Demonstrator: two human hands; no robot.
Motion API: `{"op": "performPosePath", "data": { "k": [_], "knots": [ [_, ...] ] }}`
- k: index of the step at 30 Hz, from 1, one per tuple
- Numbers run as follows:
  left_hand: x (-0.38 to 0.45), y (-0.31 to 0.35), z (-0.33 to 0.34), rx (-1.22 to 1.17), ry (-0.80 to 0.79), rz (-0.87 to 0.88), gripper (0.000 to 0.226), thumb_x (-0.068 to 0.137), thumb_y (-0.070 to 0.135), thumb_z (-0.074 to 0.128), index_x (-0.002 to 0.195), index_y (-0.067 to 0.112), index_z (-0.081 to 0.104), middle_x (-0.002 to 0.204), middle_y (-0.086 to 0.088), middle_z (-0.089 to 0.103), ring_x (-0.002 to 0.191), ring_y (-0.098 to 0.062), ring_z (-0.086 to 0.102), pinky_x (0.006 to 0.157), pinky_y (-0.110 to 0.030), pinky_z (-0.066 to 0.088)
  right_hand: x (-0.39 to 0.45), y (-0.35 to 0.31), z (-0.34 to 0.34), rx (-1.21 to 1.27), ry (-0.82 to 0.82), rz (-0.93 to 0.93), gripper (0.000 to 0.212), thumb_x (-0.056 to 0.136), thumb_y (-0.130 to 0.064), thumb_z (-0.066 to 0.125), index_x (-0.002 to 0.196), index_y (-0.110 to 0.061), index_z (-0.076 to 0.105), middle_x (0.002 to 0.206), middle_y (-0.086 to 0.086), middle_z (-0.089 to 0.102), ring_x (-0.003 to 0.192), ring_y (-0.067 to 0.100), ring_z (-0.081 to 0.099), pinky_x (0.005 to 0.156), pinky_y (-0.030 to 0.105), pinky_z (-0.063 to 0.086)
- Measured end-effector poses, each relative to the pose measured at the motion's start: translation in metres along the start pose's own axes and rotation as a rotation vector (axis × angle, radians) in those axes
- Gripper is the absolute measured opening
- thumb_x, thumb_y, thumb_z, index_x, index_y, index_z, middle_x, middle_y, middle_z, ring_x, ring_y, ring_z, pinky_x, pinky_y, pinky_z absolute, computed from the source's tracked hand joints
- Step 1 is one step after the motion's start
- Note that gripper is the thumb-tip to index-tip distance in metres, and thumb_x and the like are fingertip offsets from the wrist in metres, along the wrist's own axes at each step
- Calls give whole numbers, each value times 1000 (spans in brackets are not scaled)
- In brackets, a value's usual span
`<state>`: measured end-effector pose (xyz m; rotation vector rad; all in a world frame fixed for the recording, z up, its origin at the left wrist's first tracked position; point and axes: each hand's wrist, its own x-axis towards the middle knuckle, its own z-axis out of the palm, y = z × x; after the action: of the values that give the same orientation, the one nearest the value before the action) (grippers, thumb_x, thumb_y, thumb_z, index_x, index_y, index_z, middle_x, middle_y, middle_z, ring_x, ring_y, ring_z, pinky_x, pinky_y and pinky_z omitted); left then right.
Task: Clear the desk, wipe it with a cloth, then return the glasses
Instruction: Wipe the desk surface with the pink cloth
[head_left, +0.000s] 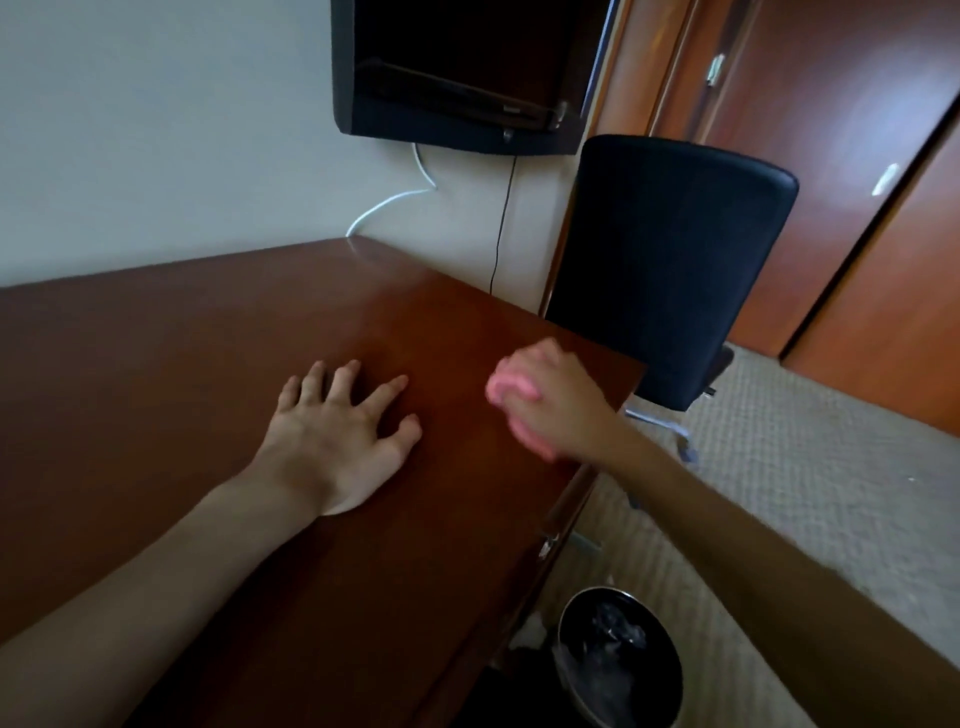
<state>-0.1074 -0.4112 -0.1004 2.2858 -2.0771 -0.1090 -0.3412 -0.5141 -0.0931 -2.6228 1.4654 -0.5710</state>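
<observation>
The wooden tabletop was seen from above, running from the lower left to a corner near the right. The left hand was laid palm down on the tabletop, its fingers spread and nearly straight, nothing being held. The right hand was raised just above the tabletop near its right edge; it was blurred, and its fingers were seen curled around a small pink mass, taken to be the cloth, although the blur prevented it from being told with certainty. No part of the cloth could be made out touching the wood.

A dark wall-mounted screen was fixed above the far edge of the tabletop, with a white cable and a thin black cable hung beneath it against the pale wall. A black chair was stood just beyond the right corner of the tabletop, on a patterned carpet. A round bin lined with a clear bag was placed on the floor beside the tabletop's near side. Reddish wooden doors were seen behind the chair.
</observation>
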Motion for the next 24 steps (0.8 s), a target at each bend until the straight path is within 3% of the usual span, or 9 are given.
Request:
{"op": "performPosePath", "data": {
  "k": [2, 4, 7, 9, 11, 15, 17, 22, 24],
  "knots": [
    [0, 1, 2, -3, 11, 6, 70, 92, 74, 5, 158, 53, -2, 171, -4, -1, 157, -33, -6, 126, -49, -1, -58, -27, 3, 138, -70, -208, 22, 94, -57, 48, 110, -48, 59, 127, -18, 43, 117, 9, 43, 95, 35, 43],
    [-2, -1, 1, -1, 3, 8, 70, 92, 75, 4, 158, 53, -2, 171, -4, -2, 157, -33, -6, 127, -48, -1, -55, -7, -3, -120, 8, -380, 25, 90, -62, 52, 109, -47, 62, 123, -18, 51, 112, 9, 51, 90, 36, 49],
    [-3, -1, -3, 9, -17, 9, 69, 93, 75, 5, 158, 53, -3, 171, -4, -3, 157, -33, -6, 126, -49, 0, 3, 55, -16, -231, 166, -33, 52, 82, -67, 41, 105, -30, 69, 107, -1, 62, 101, 27, 61, 90, 50, 53],
    [-3, -1, -3, 6, -14, -6, 69, 93, 75, 6, 158, 52, -2, 171, -4, -2, 157, -33, -5, 126, -50, 1, 26, 66, -18, -199, 140, 250, 49, 89, -60, 40, 118, -27, 63, 124, 9, 53, 110, 35, 54, 95, 51, 48],
    [-1, 1, -3, 8, -11, 5, 70, 93, 75, 6, 159, 52, 0, 171, -4, 0, 157, -34, -3, 126, -50, 1, 15, 34, -11, -216, 85, 235, 42, 88, -56, 37, 117, -33, 58, 131, 5, 49, 114, 31, 49, 94, 49, 45],
    [-1, 2, -2, 5, 4, -5, 69, 93, 74, 9, 158, 53, 0, 171, -4, -1, 157, -33, -3, 126, -48, 1, -79, -59, 3, 85, -68, -274, 17, 95, -54, 52, 109, -47, 58, 129, -17, 42, 118, 11, 42, 93, 35, 42],
    [-3, 0, -1, 8, -3, -6, 68, 93, 74, 8, 158, 54, -1, 171, -4, -1, 157, -32, -4, 127, -47, 1, -71, -44, -2, -70, 11, -472, 21, 94, -58, 51, 110, -48, 60, 127, -21, 45, 117, 8, 46, 94, 36, 44],
    [-4, -1, -4, -1, -9, -6, 69, 93, 75, 7, 158, 53, 1, 171, -3, 0, 157, -33, -4, 127, -49, 1, 26, 42, -13, -237, 153, 205, 35, 96, -47, 42, 122, -30, 59, 132, 11, 49, 120, 37, 50, 96, 48, 42],
    [-1, -1, -5, 1, -11, -4, 69, 93, 75, 7, 158, 53, 1, 171, -3, 0, 157, -33, -4, 126, -49, 1, 12, 11, -11, -172, 111, 161, 28, 96, -51, 48, 118, -36, 58, 134, 5, 45, 122, 35, 47, 96, 47, 41]
  ]
}}
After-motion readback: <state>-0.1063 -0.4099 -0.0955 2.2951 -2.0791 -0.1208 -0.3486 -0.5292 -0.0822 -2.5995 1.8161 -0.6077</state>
